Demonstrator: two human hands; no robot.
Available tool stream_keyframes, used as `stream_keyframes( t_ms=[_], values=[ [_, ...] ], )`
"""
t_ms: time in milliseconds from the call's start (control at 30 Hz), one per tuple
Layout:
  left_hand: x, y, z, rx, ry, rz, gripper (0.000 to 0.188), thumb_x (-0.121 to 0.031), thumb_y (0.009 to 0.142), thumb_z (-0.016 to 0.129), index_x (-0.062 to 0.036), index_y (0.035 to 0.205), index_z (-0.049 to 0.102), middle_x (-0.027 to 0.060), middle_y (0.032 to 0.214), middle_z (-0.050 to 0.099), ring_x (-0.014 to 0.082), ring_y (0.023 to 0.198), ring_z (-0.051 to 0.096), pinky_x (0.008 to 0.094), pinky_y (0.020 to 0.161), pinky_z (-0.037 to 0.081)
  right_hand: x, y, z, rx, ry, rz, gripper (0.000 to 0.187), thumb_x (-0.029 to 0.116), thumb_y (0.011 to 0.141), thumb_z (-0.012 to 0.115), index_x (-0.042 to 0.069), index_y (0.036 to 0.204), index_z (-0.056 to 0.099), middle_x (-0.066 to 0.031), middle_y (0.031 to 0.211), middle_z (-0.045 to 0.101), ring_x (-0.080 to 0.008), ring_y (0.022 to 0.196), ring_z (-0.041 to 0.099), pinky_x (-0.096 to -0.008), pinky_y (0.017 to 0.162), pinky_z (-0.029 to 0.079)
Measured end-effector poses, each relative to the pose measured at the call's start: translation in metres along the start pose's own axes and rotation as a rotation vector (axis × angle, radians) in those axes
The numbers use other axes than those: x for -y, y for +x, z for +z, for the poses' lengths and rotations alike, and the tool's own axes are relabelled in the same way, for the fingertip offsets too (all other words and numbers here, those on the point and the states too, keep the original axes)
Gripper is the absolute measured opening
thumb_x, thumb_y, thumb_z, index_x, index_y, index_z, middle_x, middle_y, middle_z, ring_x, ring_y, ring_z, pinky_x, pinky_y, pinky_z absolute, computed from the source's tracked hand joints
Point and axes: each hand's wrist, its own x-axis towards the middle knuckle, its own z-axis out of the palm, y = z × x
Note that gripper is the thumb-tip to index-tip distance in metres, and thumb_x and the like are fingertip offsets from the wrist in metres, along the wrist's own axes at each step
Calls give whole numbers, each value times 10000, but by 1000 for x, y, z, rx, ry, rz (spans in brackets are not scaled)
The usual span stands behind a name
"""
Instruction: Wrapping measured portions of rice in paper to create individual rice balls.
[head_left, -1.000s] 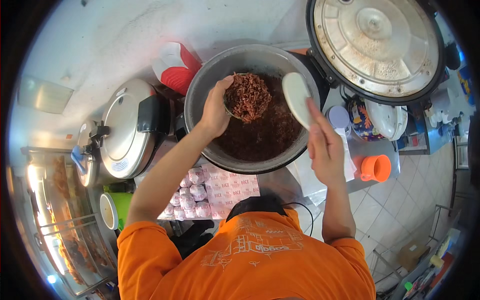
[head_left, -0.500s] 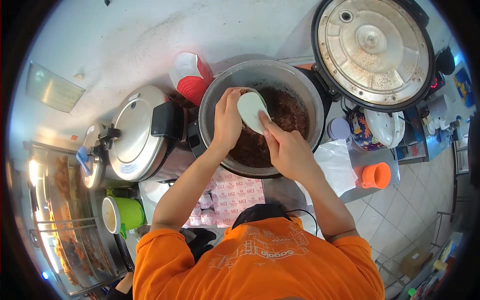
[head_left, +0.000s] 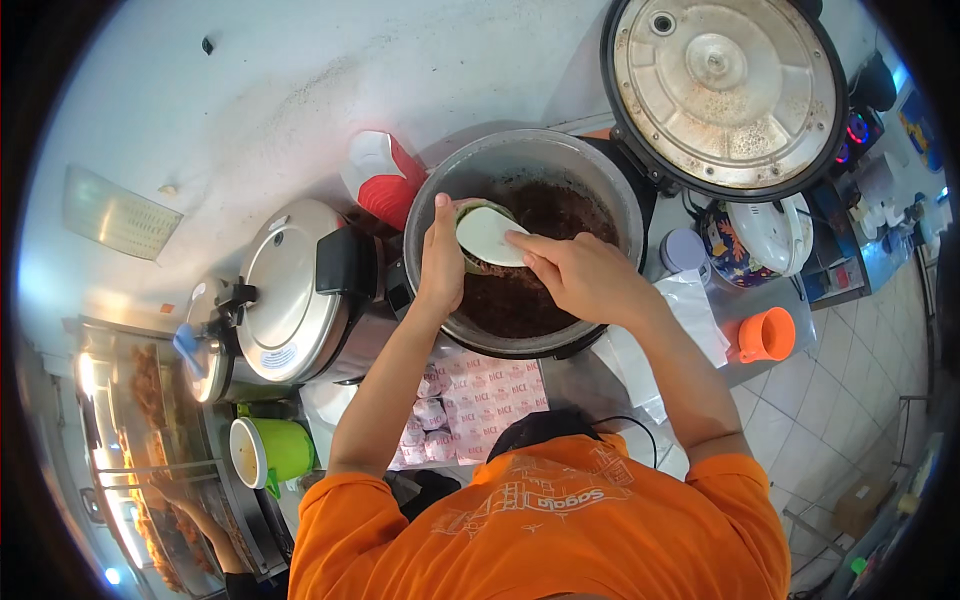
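My left hand (head_left: 441, 262) wraps a round cup (head_left: 472, 267); my right hand (head_left: 588, 278) pinches a smooth oval paddle (head_left: 488, 236) above grainy rice (head_left: 520, 306).

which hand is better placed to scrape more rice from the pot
Probably the right hand: it grips the white paddle over the open pot of dark rice, while the left hand is occupied holding the small cup.

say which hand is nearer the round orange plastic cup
Right. The right hand is left of the cup, holding a white oval paddle; the left hand is farther left, over the round grey metal pot.
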Motion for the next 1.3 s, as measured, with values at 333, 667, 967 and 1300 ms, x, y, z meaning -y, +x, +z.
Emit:
stream_keyframes(
  t_ms=[333,667,967,1300],
  values=[
    [33,-17,20,-260,187,548,473,-341,1067,369,-7,1391,454,129,1336,528,227,1231,517,351,1059,389,-19,-16,44,-218,308,54,381,199,1024,415,-38,1285,559,-319,1154,609,-459,1108,580,-481,943,472],
    [22,-21,4,-338,607,692,437,-285,1057,409,18,1367,463,176,1260,489,269,1188,501,363,1041,370,-19,5,47,128,1007,182,432,269,1057,405,23,1398,505,-3,658,551,-104,565,527,-276,549,448],
    [21,-14,5,-367,327,636,477,-327,1058,417,10,1395,431,157,1324,498,235,1229,492,342,1055,374,-13,15,43,43,1085,245,424,299,1055,415,41,1362,554,57,600,398,-44,509,385,-246,474,366],
    [31,-50,-3,-246,-401,451,521,-433,1049,381,-40,1382,460,116,1320,545,218,1195,553,349,998,467,-16,12,65,-356,266,-204,372,234,1041,454,66,1357,559,-143,901,687,-177,792,628,-316,775,496]
  ],
)
